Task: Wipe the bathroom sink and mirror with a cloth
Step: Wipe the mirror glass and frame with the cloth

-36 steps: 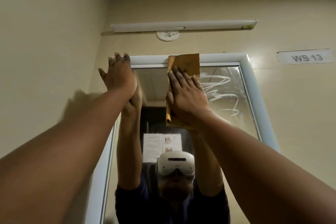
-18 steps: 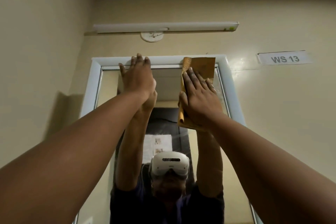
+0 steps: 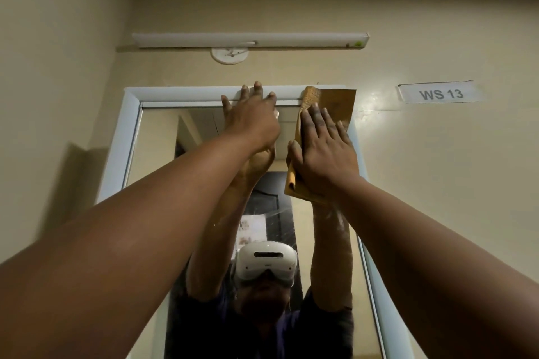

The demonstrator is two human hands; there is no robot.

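A tall mirror (image 3: 157,154) in a pale blue-white frame (image 3: 180,94) hangs on the cream wall. My right hand (image 3: 323,154) presses an orange-brown cloth (image 3: 335,105) flat against the mirror's top right corner, fingers straight; the cloth's top edge overlaps the frame. My left hand (image 3: 250,122) rests with straight fingers on the glass just left of it, fingertips on the top frame. Faint streaks show on the glass below the cloth. The sink is out of view.
A white tube light (image 3: 250,39) and a round white fitting (image 3: 229,55) sit above the mirror. A label reading WS 13 (image 3: 440,93) is stuck to the wall on the right. A side wall closes in on the left.
My right hand has slid the cloth rightward along the mirror's top, from the middle to the right corner. The white streaks seen earlier there are gone. My left hand has stayed at the top frame.
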